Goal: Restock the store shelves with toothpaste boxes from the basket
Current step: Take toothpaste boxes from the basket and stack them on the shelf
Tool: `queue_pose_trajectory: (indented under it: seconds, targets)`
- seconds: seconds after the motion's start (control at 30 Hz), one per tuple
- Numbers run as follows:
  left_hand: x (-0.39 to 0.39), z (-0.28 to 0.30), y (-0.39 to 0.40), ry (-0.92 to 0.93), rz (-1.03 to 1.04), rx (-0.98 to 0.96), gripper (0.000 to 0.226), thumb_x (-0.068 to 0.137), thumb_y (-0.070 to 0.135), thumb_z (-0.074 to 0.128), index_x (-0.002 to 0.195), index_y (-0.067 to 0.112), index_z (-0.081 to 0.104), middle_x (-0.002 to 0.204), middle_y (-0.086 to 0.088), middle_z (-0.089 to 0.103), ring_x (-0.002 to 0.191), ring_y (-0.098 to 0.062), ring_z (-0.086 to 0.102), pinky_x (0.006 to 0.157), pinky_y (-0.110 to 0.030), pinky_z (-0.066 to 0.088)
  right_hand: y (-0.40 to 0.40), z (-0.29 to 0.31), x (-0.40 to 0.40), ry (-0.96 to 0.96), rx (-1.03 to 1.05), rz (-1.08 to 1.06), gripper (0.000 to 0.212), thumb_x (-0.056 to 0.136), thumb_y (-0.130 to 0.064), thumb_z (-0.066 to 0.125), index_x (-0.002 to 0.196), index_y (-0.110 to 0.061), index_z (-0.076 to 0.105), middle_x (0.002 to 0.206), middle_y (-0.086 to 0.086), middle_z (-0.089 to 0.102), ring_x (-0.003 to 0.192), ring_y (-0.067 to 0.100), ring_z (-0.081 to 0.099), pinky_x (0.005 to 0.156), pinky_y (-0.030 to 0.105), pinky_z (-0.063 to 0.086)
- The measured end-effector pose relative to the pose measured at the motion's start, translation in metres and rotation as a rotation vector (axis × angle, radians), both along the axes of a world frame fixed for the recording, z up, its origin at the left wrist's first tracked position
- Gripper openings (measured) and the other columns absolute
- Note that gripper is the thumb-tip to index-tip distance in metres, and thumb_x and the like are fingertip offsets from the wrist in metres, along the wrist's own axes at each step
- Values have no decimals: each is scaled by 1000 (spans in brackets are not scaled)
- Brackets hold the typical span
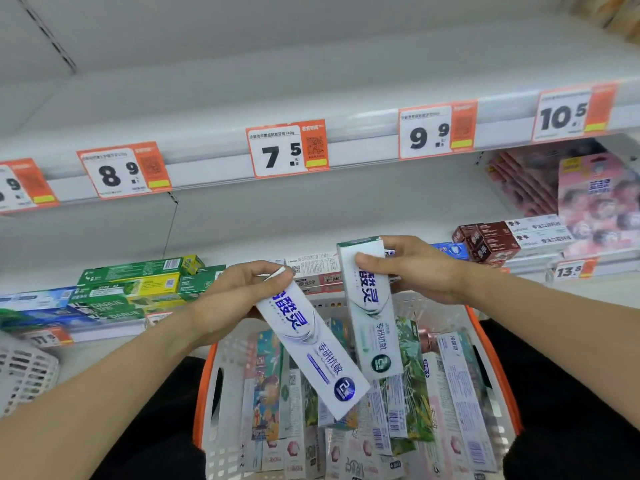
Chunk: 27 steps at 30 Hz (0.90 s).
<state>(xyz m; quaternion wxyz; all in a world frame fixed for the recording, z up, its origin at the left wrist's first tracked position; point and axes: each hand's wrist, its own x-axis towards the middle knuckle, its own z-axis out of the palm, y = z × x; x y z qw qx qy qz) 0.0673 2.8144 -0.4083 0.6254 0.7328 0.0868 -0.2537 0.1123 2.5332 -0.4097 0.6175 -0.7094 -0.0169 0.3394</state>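
Observation:
My left hand (239,292) grips the top end of a white toothpaste box with blue lettering (318,355), which slants down to the right over the basket. My right hand (415,268) holds the upper part of a second white box with green accents (372,317), nearly upright. Both boxes hang above the white basket with an orange rim (202,386), which holds several more toothpaste boxes (460,393) lying lengthwise. The lower shelf (242,247) lies just behind my hands.
Green and yellow boxes (138,285) are stacked on the lower shelf at left, brown and white boxes (495,240) and pink packs (595,209) at right. The upper shelf's edge carries price tags (287,148). A grey basket (24,372) sits at far left.

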Motion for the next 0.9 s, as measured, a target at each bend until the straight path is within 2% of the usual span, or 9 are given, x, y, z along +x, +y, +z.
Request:
queue_pose_trajectory:
  seconds: [0.1, 0.17, 0.23, 0.3, 0.47, 0.63, 0.7, 0.8, 0.9]
  targets:
    - [1, 4, -19, -56, -19, -6, 50, 79, 35, 69, 122, 12, 64, 98, -15, 77, 84, -25, 74, 75, -39, 60, 13, 2, -8, -13, -36, 22, 63, 72, -45, 78, 121, -8, 63, 104, 10, 77, 100, 28, 73, 95, 45, 56]
    - [2, 6, -29, -77, -39, -36, 50, 77, 33, 73, 124, 17, 62, 101, -14, 77, 84, -22, 75, 65, -29, 58, 19, 4, -12, -23, -76, 26, 73, 67, -48, 83, 120, -4, 59, 97, 9, 77, 92, 25, 75, 90, 41, 58]
    - [4, 5, -36, -90, -31, -50, 55, 72, 36, 81, 122, 17, 65, 107, -12, 76, 94, -24, 75, 73, -30, 59, 22, 6, -12, -39, -118, 5, 76, 65, -52, 84, 115, -1, 58, 93, 9, 78, 90, 26, 75, 91, 44, 58]
    - [8, 3, -42, -104, -9, -30, 57, 68, 41, 87, 115, 14, 70, 109, -10, 76, 100, -27, 73, 84, -36, 58, 20, 8, -13, -66, -139, -35, 74, 66, -55, 84, 109, 0, 58, 92, 9, 78, 91, 28, 75, 91, 49, 58]
    - [14, 14, -58, -171, -6, -75, 45, 74, 30, 79, 113, 10, 72, 105, -13, 76, 96, -32, 74, 85, -42, 59, 3, 22, -11, -67, -52, -21, 61, 71, -41, 84, 116, -6, 61, 102, 13, 77, 98, 30, 74, 95, 46, 56]
    - [27, 23, -77, -293, 168, -134, 54, 68, 31, 80, 114, 5, 71, 106, -15, 76, 89, -27, 75, 73, -33, 60, -42, 42, 4, -106, -198, 110, 43, 82, -24, 80, 117, -4, 64, 113, 17, 72, 100, 32, 72, 89, 42, 56]
    - [31, 30, -92, -319, 235, -164, 61, 63, 36, 82, 113, 4, 71, 103, -13, 77, 86, -24, 75, 70, -30, 59, -58, 52, 7, -195, -201, 69, 49, 77, -28, 83, 118, -9, 65, 113, 17, 72, 100, 33, 71, 92, 43, 55]
    - [35, 45, -116, -383, 315, -208, 52, 65, 37, 79, 106, 5, 73, 94, -10, 78, 81, -18, 74, 75, -30, 60, -82, 81, 7, -461, -234, -34, 51, 73, -25, 85, 117, -14, 62, 104, 16, 73, 86, 21, 67, 81, 30, 55]
    - [40, 62, -135, -444, 442, -275, 57, 70, 43, 77, 105, -1, 72, 89, -11, 78, 77, -19, 72, 77, -34, 59, -113, 121, 10, -753, -267, -166, 48, 76, -22, 86, 119, -18, 64, 100, 3, 75, 93, 16, 71, 84, 34, 58]
